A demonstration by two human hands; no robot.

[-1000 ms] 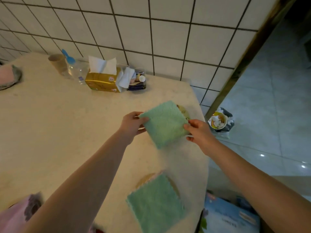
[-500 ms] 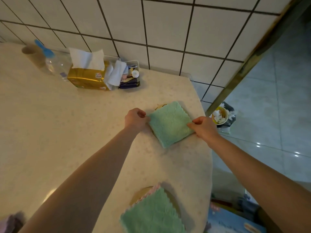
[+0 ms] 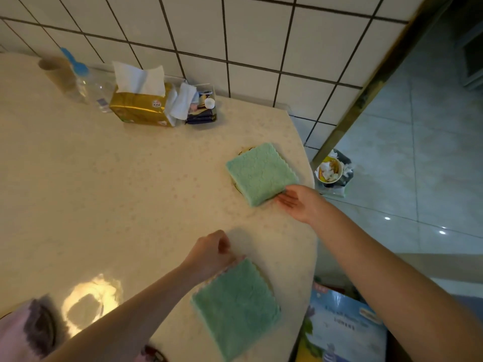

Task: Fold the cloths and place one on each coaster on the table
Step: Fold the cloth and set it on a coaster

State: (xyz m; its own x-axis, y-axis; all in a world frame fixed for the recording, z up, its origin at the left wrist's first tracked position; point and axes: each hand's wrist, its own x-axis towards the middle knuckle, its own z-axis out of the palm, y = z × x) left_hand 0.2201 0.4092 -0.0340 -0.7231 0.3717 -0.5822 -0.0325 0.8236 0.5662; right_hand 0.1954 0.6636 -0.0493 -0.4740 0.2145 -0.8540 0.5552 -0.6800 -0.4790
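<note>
A folded green cloth (image 3: 260,173) lies on a coaster (image 3: 245,150) near the table's right edge; only slivers of the coaster show. My right hand (image 3: 300,202) rests open, palm up, at that cloth's near corner, fingertips touching it. A second folded green cloth (image 3: 236,308) lies nearer me on another coaster (image 3: 264,274), mostly hidden. My left hand (image 3: 211,253) pinches the far corner of this nearer cloth, fingers curled.
A gold tissue box (image 3: 142,105), a clear bottle (image 3: 87,86), a cup (image 3: 56,71) and a small clear tray (image 3: 202,108) stand along the tiled wall. A pink cloth (image 3: 23,330) lies at the bottom left. Off the table's right edge are a bin (image 3: 332,171) and a blue box (image 3: 342,327).
Both hands let go of the far green cloth, now lying flat on its coaster. My left hand moved back toward me to the nearer cloth's corner. My right hand opened.
</note>
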